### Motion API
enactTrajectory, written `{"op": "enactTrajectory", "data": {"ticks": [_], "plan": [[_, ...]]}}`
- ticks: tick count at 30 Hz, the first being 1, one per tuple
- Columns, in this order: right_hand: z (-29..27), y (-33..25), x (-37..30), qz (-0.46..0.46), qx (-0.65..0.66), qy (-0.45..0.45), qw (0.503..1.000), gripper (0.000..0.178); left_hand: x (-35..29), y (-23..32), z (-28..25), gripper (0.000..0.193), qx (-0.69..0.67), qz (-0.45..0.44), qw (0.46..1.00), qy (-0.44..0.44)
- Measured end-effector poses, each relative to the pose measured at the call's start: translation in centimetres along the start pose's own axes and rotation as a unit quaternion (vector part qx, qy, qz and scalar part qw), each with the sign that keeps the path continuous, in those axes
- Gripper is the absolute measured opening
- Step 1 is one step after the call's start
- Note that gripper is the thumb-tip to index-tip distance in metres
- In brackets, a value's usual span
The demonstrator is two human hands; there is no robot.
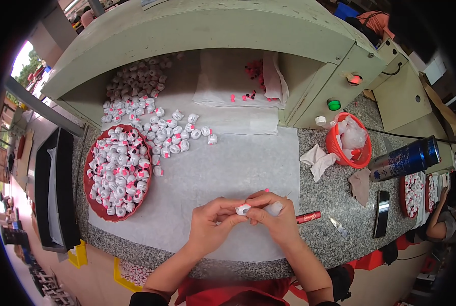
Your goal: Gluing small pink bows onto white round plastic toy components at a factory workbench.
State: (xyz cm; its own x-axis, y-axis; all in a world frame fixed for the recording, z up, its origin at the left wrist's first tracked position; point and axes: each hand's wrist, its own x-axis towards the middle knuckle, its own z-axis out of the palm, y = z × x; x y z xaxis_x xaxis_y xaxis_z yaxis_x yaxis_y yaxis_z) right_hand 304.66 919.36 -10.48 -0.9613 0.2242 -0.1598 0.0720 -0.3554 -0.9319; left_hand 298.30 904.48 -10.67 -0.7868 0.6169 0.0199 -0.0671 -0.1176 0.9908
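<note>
Where the two hands meet: a small white piece (242,209) is held above the near part of the white sheet (228,168), low and central in the view.
Left hand (207,223): its thumb and forefinger pinch the piece from the left, the other fingers bent in underneath.
Right hand (279,222): its thumb and fingertips press in on the same piece from the right; a pale, translucent wad (274,208) lies against this hand, and whether it is gripped or only resting there cannot be told.
Step in hand: judging by the two-sided pinch, the person is working a single piece with the fingertips; the fingers hide exactly what is being done to it.
Next move: it would seem to call for a steady left pinch and small, light pressure from the right fingertips, so that the piece neither slips nor gets crushed.
Red tray (116,219): left of the hands and well apart from them, heaped with similar white pieces marked with pink and black.
Loose pieces (174,138): scattered on the sheet beyond the tray, spreading back under the grey-green hood (202,30).
Right of the sheet: a red tube (308,217) lies near the right hand, with a small blade (339,227) and a dark phone (382,214) farther out.
</note>
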Motion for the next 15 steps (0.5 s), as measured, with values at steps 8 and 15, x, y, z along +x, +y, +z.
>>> {"op": "enactTrajectory", "data": {"ticks": [8, 15], "plan": [[-0.6, 0.1, -0.3, -0.086, -0.099, 0.034, 0.991, 0.008, 0.2, 0.3, 0.9, 0.026, -0.015, -0.026, 1.000, -0.002], [-5.0, -4.9, -1.6, -0.088, -0.192, 0.151, 0.966, 0.013, 0.6, 5.2, -5.9, 0.024, 0.286, 0.179, 0.873, 0.351]]}}
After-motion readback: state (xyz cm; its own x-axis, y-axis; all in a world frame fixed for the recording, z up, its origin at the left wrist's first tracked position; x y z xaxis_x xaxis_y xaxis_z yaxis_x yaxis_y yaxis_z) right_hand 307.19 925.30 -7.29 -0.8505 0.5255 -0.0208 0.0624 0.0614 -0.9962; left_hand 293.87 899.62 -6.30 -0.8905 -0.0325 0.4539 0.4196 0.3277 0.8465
